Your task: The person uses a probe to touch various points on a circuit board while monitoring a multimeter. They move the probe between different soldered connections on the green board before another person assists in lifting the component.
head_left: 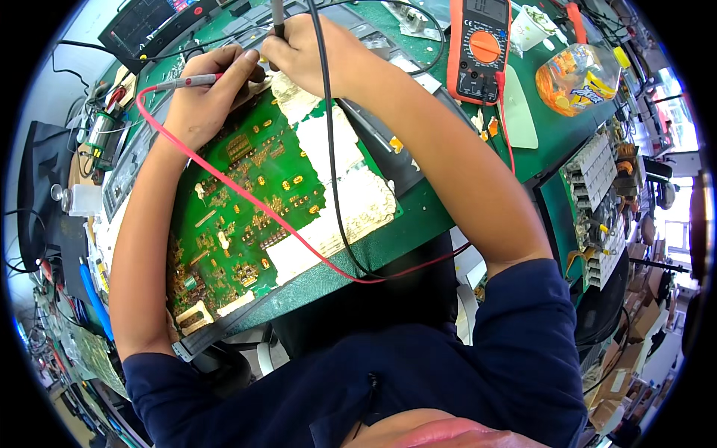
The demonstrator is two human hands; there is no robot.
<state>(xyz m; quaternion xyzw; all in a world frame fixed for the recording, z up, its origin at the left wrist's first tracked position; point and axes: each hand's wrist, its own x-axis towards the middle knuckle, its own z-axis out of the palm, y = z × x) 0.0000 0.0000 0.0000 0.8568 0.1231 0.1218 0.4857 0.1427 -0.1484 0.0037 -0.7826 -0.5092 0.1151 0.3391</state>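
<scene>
Head view, looking down on bench. Green circuit board lying flat on green bench mat, tilted so its long edge runs from lower left to upper right; right portion covered with a pale, cracked, cream-coloured coating, left portion bare with small gold-toned components. Board sits between the two forearms, just ahead of the torso in dark blue sleeves.

Left hand at board's upper left corner, fingers closed round red test probe, probe lying nearly level with tip pointing right toward the other hand. Red lead trailing from probe, looping diagonally across board, off its lower edge, then up the right side to the meter.

Right hand just beside the left, at board's top edge, fingers pinched shut on black test probe held near upright. Exact contact point of either tip hidden by fingers. Black lead dropping from that hand straight down across the pale coating and off the board's lower edge.

Orange-and-grey digital multimeter on mat to the right of right forearm, both leads running toward it. Clear bag of orange snacks further right, white paper cup behind it. Grey terminal block assembly at right bench edge. Dark instrument with screen at upper left. Clutter of cables and small parts along left bench margin, too small to identify.
</scene>
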